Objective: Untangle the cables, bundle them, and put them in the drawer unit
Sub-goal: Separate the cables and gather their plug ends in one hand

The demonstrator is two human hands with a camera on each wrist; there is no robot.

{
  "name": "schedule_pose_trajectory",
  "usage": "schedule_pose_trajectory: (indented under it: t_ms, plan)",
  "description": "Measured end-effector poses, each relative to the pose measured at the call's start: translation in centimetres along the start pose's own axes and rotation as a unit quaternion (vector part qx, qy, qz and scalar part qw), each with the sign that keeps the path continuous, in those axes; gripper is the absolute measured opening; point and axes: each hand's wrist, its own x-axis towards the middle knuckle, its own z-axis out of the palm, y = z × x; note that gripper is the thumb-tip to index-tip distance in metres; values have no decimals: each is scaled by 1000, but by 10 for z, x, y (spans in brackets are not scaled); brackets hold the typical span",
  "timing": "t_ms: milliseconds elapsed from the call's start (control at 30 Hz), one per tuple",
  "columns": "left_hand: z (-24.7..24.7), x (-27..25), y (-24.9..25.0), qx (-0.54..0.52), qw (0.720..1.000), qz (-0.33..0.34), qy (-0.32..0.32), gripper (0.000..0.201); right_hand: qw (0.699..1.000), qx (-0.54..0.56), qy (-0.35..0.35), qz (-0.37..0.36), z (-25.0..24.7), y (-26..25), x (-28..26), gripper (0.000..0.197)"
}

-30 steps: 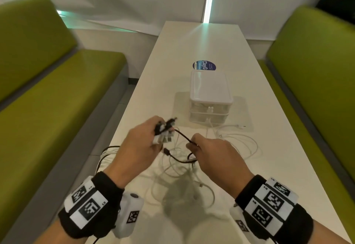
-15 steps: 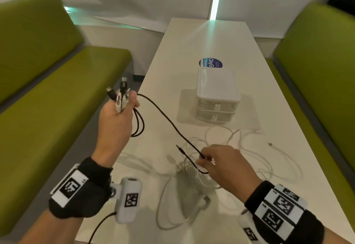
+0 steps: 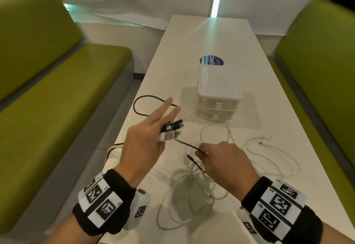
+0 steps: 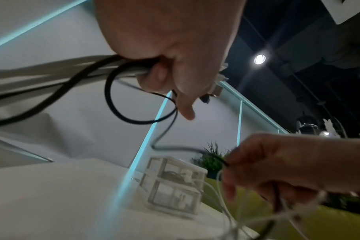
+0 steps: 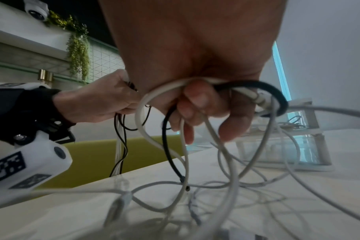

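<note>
Currently the left hand (image 3: 142, 144) pinches a cluster of plug ends (image 3: 171, 128) in front of the drawer unit (image 3: 219, 94), two fingers splayed out, the rest curled around the cords. The right hand (image 3: 224, 159), nearer the person than the unit, grips the black cable (image 3: 187, 144) plus white loops. Both drawers look shut. White cables (image 3: 272, 159) lie tangled on the table (image 3: 207, 38). Advice: draw the black cable out slowly, loosen the right-hand grip so white strands drop free, avoid tightening knots.

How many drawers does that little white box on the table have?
2. The drawer unit holds an upper drawer and a lower drawer directly beneath it, both closed, each with a small knob in front.
</note>
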Motion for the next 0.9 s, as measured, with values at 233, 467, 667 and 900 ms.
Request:
schedule_pose_trajectory:
  t_ms: [233,467,667,900]
  plan:
    - [19,-16,4,-32,986,-1,-162,9,996,31,63,-46,0,-4,1,26]
    - [-7,0,-3,-159,976,-149,19,39,971,180,148,-48,16,13,6,17]
    - [-12,3,-6,-226,945,-225,67,29,928,290,217,-83,20,8,7,58]
    - [-17,1,-25,-183,935,-283,108,34,792,582,183,0,8,16,3,48]
